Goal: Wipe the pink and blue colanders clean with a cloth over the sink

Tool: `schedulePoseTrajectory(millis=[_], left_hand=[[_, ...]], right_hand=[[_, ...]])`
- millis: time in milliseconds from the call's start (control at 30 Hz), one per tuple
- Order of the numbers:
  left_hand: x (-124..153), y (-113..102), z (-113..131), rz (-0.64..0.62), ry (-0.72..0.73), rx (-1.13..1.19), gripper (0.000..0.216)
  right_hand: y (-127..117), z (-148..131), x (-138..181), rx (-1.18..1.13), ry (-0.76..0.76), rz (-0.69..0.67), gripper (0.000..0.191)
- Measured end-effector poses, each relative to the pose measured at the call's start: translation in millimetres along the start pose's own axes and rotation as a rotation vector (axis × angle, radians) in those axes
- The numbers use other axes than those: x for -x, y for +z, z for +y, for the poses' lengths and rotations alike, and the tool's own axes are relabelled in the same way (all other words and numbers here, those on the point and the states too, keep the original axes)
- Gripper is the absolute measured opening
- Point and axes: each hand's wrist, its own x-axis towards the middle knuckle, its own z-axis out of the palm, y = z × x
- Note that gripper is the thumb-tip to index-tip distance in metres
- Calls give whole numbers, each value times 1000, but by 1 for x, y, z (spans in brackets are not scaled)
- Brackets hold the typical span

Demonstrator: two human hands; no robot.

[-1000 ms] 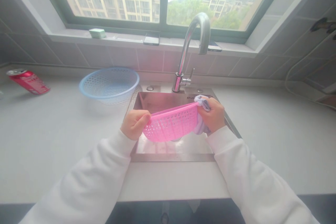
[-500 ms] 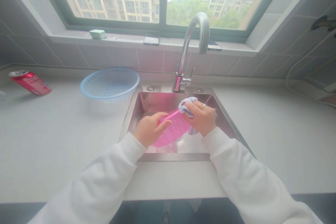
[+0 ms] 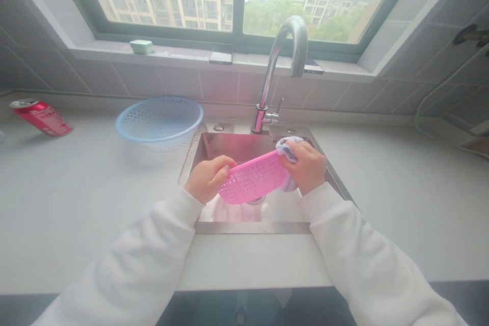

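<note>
Counter: white stone counter (image 3: 87, 204), with the sink set into it and the things below standing on it.

Window ledge: window ledge (image 3: 171, 53) above the tiles, holding a phone (image 3: 220, 55) and a small green block (image 3: 141, 47).

Sink: steel sink (image 3: 244, 147), with a curved faucet (image 3: 267, 89) at its back edge.

Left of sink: blue basket (image 3: 158, 119) right beside the sink, and a red can (image 3: 41, 118) lying on its side farther left.

Pink basket: pink basket (image 3: 252, 181), held tilted on edge above the sink, between the two hands, clear of the steel floor.

Left hand: left hand (image 3: 208, 179), closed, fingers curled over the basket's left end, pinching its rim.

Right hand: right hand (image 3: 305, 165), closed around a pale cloth (image 3: 287, 148), pressing it onto the basket's right end.

Cloth: bunched, showing above and below the right hand.
</note>
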Motion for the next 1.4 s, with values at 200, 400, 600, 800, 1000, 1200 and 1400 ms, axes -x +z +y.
schedulePoseTrajectory(millis=[200, 400, 600, 800, 1000, 1200, 1400], left_hand=[[9, 17, 20, 50, -79, -10, 52], [10, 0, -5, 134, 103, 246, 64], [-3, 2, -17, 119, -36, 138, 36], [4, 19, 3, 19, -62, 122, 50], [8, 4, -11, 152, 52, 329, 80], [-6, -3, -20, 90, -55, 323, 61], [1, 18, 1, 69, -136, 286, 49]], right_hand=[[-3, -15, 1, 29, -128, 29, 22], [-5, 11, -4, -194, 177, -5, 32], [-3, 11, -2, -105, 147, -29, 30], [-2, -14, 1, 40, -64, -45, 23], [-4, 10, -4, -223, 159, 31, 30], [-3, 26, -3, -182, 224, -10, 29], [-2, -5, 0, 25, -24, -65, 24]])
